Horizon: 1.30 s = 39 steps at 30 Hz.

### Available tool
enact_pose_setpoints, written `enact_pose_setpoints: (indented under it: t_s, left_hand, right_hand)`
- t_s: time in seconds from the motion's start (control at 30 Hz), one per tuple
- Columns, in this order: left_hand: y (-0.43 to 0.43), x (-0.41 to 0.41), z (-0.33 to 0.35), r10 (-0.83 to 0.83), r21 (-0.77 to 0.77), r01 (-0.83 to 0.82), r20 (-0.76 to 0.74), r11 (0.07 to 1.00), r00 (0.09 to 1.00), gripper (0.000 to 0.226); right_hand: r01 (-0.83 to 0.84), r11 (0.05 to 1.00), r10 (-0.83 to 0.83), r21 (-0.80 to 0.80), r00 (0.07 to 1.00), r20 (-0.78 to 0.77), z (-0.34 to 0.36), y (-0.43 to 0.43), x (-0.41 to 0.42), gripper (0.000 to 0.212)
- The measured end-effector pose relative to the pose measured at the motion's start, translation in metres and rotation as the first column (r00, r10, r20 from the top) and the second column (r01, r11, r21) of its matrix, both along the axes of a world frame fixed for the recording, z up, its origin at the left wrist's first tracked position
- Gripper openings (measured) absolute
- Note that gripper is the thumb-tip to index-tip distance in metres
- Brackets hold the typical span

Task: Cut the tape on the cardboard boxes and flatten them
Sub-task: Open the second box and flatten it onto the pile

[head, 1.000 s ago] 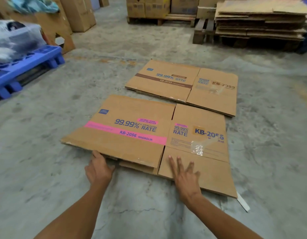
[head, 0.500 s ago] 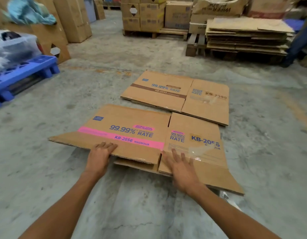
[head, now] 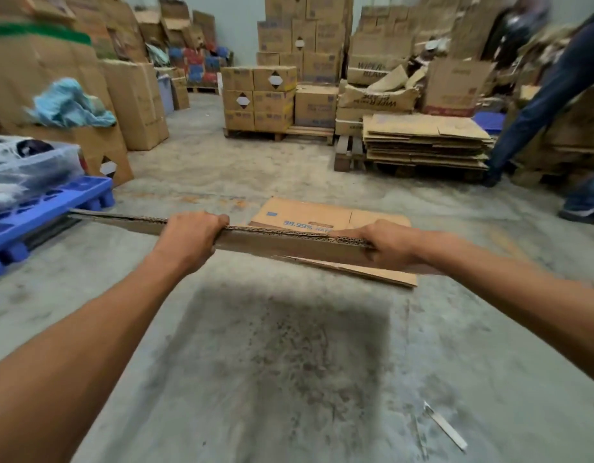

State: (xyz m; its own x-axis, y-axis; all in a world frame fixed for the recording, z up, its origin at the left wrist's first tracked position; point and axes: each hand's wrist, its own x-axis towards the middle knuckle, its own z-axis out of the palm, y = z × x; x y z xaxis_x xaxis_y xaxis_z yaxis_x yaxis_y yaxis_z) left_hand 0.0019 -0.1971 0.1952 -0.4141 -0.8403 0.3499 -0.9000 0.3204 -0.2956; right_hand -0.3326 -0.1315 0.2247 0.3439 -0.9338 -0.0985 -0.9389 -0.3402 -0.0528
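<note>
Item: flattened box, lifted edge-on off the floor.
Your left hand and right hand grip its near edge, fingers curled over.

Print legible on three cartons only.

Blue "99.99%" followed by a cut-off "RAT…" on the flattened box lying on the floor; "WIPER" above a half-hidden "BLA…" in dark capitals on a carton in the far stack; the same "WIPER BLADE" upside down on the torn carton just below it. Elsewhere only white diamond labels on the palletised boxes, and lettering too blurred to read.
</note>
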Motion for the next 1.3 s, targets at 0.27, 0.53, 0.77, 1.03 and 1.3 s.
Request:
enact_pose_setpoints:
  t_s: [0.27, 0.53, 0.77, 1.03, 1.3]
  left_hand:
    - [-0.071, -0.03, 0.059, -0.162, -0.248, 0.122, -0.151, 0.961, 0.975, 0.017]
    - [-0.208, -0.112, 0.021, -0.337, -0.427, 0.226, -0.204, 0.875, 0.919, 0.039]
    - [-0.354, -0.172, -0.116, -0.253, -0.32, 0.189, -0.173, 0.928, 0.952, 0.066]
    - [-0.399, -0.154, -0.358, 0.107, 0.779, 0.029, -0.122, 0.627, 0.987, 0.117]
    - [-0.41, -0.207, -0.35, 0.193, 0.419, -0.148, -0.067, 0.896, 0.979, 0.098]
  right_hand:
    - [0.134, 0.971, -0.143, -0.197, 0.989, -0.034, 0.082, -0.042, -0.025, 0.076]
    - [0.022, 0.887, -0.116, -0.462, 0.978, -0.176, 0.038, -0.156, -0.11, 0.1]
    - [0.135, 0.888, -0.243, -0.44, 0.949, -0.199, -0.113, -0.288, -0.154, 0.107]
    - [0.205, 0.95, -0.206, 0.237, 0.978, -0.019, -0.372, -0.336, -0.174, 0.091]
    - [0.335, 0.941, -0.313, -0.044, 0.915, 0.255, -0.356, -0.378, -0.191, 0.061]
